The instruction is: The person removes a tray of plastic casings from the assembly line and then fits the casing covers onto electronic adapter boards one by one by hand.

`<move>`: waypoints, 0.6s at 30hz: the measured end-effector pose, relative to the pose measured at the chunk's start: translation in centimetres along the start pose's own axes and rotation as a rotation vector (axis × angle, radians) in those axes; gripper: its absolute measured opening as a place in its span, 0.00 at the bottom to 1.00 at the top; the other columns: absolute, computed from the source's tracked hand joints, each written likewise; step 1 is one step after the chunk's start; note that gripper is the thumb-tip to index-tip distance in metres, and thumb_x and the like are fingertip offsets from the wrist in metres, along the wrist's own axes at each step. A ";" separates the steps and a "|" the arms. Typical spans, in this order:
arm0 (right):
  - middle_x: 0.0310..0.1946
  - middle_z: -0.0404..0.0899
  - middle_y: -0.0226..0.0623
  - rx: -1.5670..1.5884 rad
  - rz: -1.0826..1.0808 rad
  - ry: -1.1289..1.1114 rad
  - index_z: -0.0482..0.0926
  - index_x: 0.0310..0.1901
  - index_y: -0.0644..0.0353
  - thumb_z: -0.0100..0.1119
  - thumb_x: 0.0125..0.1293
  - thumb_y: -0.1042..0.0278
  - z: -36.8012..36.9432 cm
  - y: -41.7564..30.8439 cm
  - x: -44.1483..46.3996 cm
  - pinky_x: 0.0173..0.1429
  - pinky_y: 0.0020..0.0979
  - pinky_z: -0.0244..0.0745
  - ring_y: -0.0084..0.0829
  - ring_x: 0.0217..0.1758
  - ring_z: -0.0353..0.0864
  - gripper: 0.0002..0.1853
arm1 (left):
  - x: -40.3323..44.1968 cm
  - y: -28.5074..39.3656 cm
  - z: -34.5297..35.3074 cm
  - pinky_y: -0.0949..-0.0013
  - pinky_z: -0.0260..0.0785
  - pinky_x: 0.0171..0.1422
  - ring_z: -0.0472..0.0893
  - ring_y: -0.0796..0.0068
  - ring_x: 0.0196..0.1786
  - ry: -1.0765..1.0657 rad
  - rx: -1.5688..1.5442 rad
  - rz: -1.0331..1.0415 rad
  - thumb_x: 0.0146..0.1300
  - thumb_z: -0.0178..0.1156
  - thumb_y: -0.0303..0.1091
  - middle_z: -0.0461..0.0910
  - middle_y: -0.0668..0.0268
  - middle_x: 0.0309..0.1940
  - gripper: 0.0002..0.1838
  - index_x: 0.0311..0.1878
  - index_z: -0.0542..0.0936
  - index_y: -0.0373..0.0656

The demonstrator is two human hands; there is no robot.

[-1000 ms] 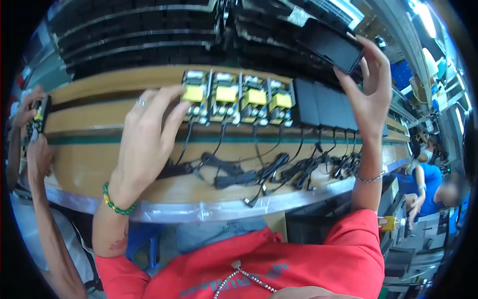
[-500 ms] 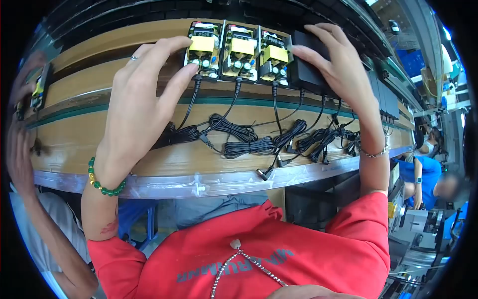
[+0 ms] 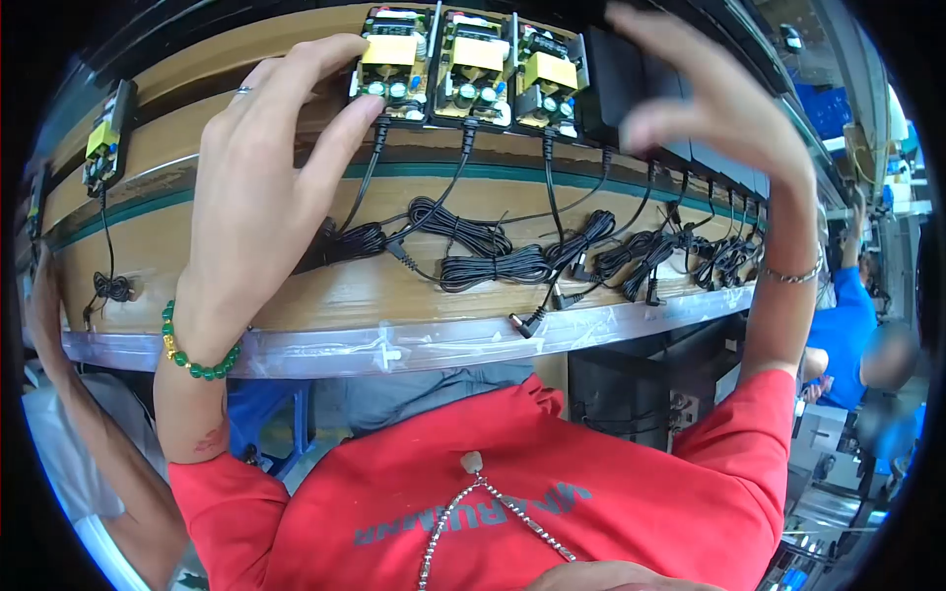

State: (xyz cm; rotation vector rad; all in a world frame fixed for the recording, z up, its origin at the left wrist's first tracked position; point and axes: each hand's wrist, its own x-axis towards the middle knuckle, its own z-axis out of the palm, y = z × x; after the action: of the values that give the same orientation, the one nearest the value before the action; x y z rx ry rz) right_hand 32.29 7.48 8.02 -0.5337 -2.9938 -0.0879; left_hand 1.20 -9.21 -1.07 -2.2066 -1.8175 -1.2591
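My left hand (image 3: 258,182) grips the left edge of the leftmost open power adapter (image 3: 391,51), thumb at its lower corner and fingers at its side. Two more open adapters stand close against it, the middle one (image 3: 477,57) and the right one (image 3: 548,74), their circuit boards and yellow transformers showing. My right hand (image 3: 724,108) is blurred, thumb and fingers apart, over closed black adapter cases (image 3: 613,84). It appears to hold nothing. Black cables (image 3: 493,268) run from the adapters to tied bundles on the bench.
Another open adapter (image 3: 103,143) stands at the far left, its cable bundle (image 3: 113,288) below. A co-worker's arm (image 3: 99,433) is at the left edge. Clear tape covers the bench's front edge (image 3: 315,353). A person in blue (image 3: 847,335) is at the right.
My right hand has come away from the black case and moved right. My left hand stays at the leftmost adapter. The co-worker's hand has left the far-left adapter, which now shows.
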 end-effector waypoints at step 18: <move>0.58 0.77 0.67 -0.100 0.594 0.646 0.71 0.69 0.69 0.71 0.58 0.30 0.1 3.1 12.3 0.67 0.47 0.74 0.62 0.63 0.78 0.51 | -0.3 -0.2 0.2 0.55 0.75 0.54 0.82 0.48 0.49 0.058 -0.132 -0.039 0.66 0.65 0.24 0.81 0.49 0.47 0.18 0.59 0.77 0.36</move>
State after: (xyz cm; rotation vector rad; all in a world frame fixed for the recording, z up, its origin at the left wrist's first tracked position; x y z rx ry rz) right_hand 21.84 14.60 9.35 -1.1241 -2.1248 -0.2950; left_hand 1.16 -9.32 -1.44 -2.1830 -1.8142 -1.4756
